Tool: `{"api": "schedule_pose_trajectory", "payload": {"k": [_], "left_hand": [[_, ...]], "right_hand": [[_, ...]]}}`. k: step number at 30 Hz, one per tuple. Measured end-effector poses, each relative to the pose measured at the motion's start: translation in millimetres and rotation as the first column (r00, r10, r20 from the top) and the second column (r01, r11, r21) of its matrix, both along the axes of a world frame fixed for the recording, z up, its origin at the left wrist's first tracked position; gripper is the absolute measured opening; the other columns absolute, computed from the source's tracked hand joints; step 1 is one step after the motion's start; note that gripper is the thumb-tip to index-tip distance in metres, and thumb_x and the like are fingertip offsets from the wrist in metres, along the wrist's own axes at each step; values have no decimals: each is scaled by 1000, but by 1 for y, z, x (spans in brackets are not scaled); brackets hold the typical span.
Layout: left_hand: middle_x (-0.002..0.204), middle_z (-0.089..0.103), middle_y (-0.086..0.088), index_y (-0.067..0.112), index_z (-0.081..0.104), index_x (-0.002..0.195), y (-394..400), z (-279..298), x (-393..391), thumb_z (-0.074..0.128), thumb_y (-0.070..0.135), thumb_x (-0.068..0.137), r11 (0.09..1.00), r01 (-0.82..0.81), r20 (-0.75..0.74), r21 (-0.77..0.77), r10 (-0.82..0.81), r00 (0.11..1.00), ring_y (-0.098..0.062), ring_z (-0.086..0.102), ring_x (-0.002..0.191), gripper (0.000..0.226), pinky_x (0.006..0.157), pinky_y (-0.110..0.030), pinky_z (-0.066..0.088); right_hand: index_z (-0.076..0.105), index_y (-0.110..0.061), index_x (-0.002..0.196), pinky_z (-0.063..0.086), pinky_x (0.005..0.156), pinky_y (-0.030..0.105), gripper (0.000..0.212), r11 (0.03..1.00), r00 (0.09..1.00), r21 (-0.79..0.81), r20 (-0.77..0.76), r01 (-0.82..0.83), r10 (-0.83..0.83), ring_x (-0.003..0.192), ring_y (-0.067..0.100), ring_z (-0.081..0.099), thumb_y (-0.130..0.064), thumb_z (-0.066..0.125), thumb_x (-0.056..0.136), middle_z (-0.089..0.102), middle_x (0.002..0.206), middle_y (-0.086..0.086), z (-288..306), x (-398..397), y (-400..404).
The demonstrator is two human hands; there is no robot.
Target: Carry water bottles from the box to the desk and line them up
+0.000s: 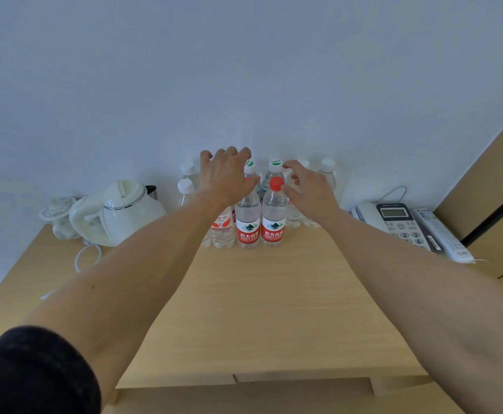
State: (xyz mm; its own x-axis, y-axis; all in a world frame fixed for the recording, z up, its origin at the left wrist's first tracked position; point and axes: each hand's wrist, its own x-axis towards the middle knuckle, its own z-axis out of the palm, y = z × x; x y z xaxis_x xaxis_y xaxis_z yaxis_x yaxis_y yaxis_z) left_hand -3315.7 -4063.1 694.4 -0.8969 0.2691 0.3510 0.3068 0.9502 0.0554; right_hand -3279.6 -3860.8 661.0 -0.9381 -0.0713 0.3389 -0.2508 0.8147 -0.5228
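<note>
Pale wall, wooden table (274, 309): upright bottles (274, 216) stand at twelve o'clock, between left hand (226, 177) and right hand (310, 189), both spread, gripping nothing, equally near.

water bottles (260, 216) upright, clustered on desk (268, 309)
</note>
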Motion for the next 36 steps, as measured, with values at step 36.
{"api": "schedule_pose_trajectory", "payload": {"k": [36], "left_hand": [[149,49,-5,27,43,148,420,-6,238,42,52,98,511,859,304,-44,-812,499,-30,44,136,56,109,-48,33]], "right_hand": [[42,-30,146,45,96,41,52,367,285,336,270,867,-920,128,33,50,-51,45,99,55,139,11,7,400,289]]}}
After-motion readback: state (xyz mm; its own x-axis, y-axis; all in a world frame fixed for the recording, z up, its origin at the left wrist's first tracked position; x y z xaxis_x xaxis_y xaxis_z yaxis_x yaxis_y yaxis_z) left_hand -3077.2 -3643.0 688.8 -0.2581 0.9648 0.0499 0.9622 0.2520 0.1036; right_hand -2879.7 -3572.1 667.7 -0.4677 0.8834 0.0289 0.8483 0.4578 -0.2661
